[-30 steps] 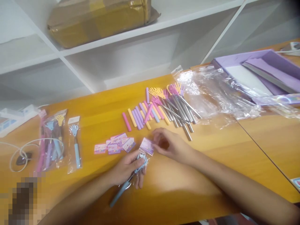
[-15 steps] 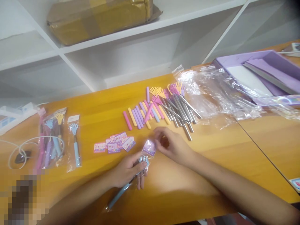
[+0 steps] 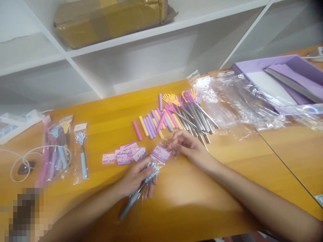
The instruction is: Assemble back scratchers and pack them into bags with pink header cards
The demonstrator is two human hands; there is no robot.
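Note:
My left hand (image 3: pixel 137 178) is closed round a blue hand-shaped back scratcher (image 3: pixel 131 201) inside a thin clear bag, low on the orange table (image 3: pixel 191 205). Its blue handle sticks out toward me. My right hand (image 3: pixel 188 146) pinches the top of that bag, where a small purple header card (image 3: pixel 160 154) sits. Just left of the hands lie several loose purple and pink cards (image 3: pixel 123 154). Behind my right hand lies a heap of loose scratchers (image 3: pixel 186 114) with steel stems and coloured handles.
At the left lie a bagged blue scratcher (image 3: pixel 81 154), a bag of several scratchers (image 3: pixel 54 151), a white cable (image 3: pixel 22 161) and a white device (image 3: pixel 15 122). Crumpled clear plastic (image 3: pixel 237 101) and a purple box (image 3: pixel 285 80) lie at the right. White shelves with a taped parcel (image 3: pixel 111 18) stand behind.
My right hand has shifted slightly up and left onto the bag's top, and the purple card now lies flatter between the two hands. The left hand keeps its hold.

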